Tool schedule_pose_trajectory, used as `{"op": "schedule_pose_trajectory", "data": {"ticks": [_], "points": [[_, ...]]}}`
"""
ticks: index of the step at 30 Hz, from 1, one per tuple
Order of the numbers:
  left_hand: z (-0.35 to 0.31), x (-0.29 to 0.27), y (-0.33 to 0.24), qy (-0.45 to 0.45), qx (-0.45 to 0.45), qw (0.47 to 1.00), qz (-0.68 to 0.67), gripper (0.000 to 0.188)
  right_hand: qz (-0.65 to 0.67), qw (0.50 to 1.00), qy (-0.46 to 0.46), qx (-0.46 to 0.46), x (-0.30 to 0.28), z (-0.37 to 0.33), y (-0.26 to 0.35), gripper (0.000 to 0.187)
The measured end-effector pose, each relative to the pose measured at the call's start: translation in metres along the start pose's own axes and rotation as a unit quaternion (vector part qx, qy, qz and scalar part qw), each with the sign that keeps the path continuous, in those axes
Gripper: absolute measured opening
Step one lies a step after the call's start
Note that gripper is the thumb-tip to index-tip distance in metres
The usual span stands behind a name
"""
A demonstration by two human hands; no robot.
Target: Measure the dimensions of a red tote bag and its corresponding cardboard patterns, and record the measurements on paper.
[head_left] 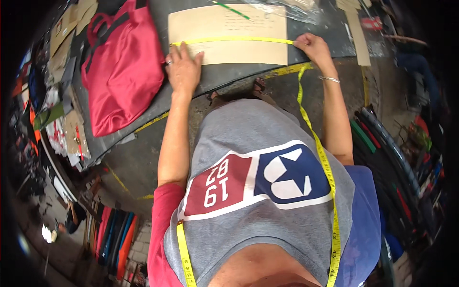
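Note:
A sheet of tan card [239,55] with handwriting lies on the dark table [153,107]. A yellow tape measure [234,39] is stretched straight across it from side to side. My left hand [184,69] rests flat at the card's left edge, fingers outstretched, fingertips pressing the end of the tape. Just beyond the card's right edge, my right hand [313,47] pinches the tape between thumb and fingers. More yellow tape hangs below that hand and runs up over my shoulder; its other end dangles on my chest. A green pencil [233,10] lies on the card's far edge.
A red fabric bag [126,71] with dark straps lies left of the card. Clear plastic wrap [291,10] and a cardboard strip [356,36] are at the far right. Fabric rolls [112,239] stand lower left; more dark rolls [382,148] lie to the right.

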State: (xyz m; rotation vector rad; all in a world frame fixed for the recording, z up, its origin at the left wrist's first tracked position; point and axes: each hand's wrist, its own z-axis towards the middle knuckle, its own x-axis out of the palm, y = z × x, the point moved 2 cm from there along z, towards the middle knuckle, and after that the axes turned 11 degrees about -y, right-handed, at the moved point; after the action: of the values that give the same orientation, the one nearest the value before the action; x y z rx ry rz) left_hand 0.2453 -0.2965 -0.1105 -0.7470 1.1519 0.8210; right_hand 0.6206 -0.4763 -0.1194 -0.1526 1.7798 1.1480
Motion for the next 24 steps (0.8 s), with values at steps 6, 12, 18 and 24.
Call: {"op": "schedule_pose_trajectory", "data": {"ticks": [6,12,18,24], "points": [[0.0005,0.0024,0.002,0.007,0.004,1.0,-0.011,0.074,0.006,1.0,-0.005,0.029,-0.0024,-0.0052,0.0049,0.028],[0.0012,0.0043,0.0029,0.014,0.006,1.0,-0.007,0.075,0.0,0.999,0.005,0.052,-0.0028,-0.0043,0.0009,0.028],[0.0034,-0.0004,0.0017,0.012,0.007,1.0,-0.015,0.074,0.004,0.999,0.006,0.047,-0.0005,-0.0034,-0.0001,0.029],[0.0026,-0.0011,0.0006,0.009,0.0,1.0,-0.021,0.073,-0.001,0.999,-0.003,0.053,-0.0006,-0.0041,0.0026,0.029]]}}
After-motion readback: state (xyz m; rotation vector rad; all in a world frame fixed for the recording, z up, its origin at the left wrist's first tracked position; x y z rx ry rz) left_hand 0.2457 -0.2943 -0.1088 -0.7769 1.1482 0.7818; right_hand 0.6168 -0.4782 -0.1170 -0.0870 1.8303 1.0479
